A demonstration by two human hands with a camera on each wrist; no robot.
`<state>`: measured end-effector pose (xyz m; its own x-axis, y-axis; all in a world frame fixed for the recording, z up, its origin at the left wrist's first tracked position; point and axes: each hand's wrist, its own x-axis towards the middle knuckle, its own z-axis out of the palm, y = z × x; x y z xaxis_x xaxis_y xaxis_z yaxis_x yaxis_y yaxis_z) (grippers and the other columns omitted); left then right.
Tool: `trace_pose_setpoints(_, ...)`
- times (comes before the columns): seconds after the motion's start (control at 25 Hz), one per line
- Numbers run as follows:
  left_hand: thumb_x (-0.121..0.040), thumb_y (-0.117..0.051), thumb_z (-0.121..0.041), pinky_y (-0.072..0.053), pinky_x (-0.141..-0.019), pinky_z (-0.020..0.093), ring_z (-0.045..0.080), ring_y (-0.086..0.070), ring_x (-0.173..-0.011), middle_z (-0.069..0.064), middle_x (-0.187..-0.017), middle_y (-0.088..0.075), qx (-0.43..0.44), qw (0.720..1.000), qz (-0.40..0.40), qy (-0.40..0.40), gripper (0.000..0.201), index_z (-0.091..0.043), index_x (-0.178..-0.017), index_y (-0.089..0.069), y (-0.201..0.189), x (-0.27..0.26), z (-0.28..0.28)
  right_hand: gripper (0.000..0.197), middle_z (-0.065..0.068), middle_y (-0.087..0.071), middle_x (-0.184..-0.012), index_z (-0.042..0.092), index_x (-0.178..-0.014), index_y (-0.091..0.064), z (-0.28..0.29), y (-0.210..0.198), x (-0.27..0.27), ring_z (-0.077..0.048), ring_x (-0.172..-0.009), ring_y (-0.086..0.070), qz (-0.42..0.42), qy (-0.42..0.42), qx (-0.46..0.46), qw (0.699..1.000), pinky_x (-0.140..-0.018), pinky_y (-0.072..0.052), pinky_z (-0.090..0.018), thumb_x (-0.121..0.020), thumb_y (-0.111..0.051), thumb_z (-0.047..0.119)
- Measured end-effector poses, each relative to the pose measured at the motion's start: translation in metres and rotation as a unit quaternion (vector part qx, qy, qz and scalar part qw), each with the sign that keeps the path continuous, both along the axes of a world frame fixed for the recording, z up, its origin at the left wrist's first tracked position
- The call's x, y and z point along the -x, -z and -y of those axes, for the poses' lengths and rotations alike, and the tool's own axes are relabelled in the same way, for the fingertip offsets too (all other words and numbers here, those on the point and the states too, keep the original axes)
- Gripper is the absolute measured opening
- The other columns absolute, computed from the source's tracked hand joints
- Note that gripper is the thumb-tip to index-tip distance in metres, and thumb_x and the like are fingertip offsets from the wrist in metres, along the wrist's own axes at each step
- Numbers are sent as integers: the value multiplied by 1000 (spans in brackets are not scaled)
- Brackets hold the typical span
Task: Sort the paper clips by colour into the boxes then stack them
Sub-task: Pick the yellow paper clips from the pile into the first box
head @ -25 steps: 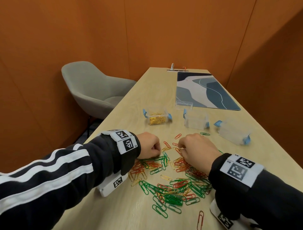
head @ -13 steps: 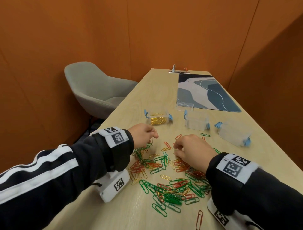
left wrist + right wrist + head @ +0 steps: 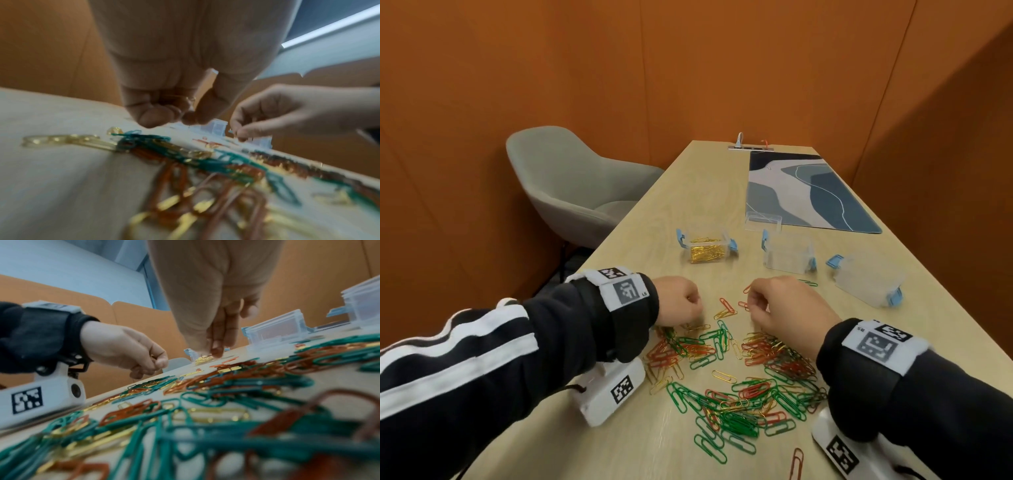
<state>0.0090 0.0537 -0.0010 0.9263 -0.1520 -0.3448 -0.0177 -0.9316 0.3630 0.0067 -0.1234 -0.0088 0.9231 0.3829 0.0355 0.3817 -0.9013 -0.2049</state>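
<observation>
The left hand point(image 3: 678, 301), nearer the gold box point(image 3: 707, 248) straight beyond it, clenches gold clips point(image 3: 188, 99); the right hand point(image 3: 787, 308) pinches at the mixed pile point(image 3: 739, 377) on the desk point(image 3: 619, 445), contents unclear.

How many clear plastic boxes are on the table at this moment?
3, in a row beyond the clip pile: the box holding gold clips on the left, the middle box, and the right box, tilted. A loose clear lid lies behind the middle one.
</observation>
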Motion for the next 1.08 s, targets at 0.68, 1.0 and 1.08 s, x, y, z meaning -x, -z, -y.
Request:
trace_pose_setpoints(0.68, -94, -34, -20, -29, -45, 20, 13, -34, -49, 0, -60, -39, 250, 952, -65, -166, 30, -15, -65, -40, -7, 11, -13, 17, -7, -57, -109, 14, -95, -67, -27, 11, -14, -25, -105, -53, -50, -71, 73, 994, -84, -42, -30, -91, -51, 11)
trace_pose_setpoints(1.0, -95, -34, -10, -44, -37, 16, 8, -46, -36, 1, -50, -56, 449, 851, -162, -218, 27, -8, -78, -54, -9, 16, -42, 23, -3, -70, -102, 14, -111, -64, -30, 2, -1, -14, -93, -63, -48, -105, -85, 990, -83, -46, -20, -93, -50, 10)
trace_pose_setpoints(1.08, -95, -33, -8, -50, -42, 18, 9, -54, -42, 3, -56, -63, 459, 841, -168, -232, 28, -5, -84, -58, -5, 19, -43, 29, -3, -70, -103, 12, -119, -60, -30, 1, 2, -3, -78, -59, -57, -117, -104, 986, -72, -42, -7, -95, -46, 7)
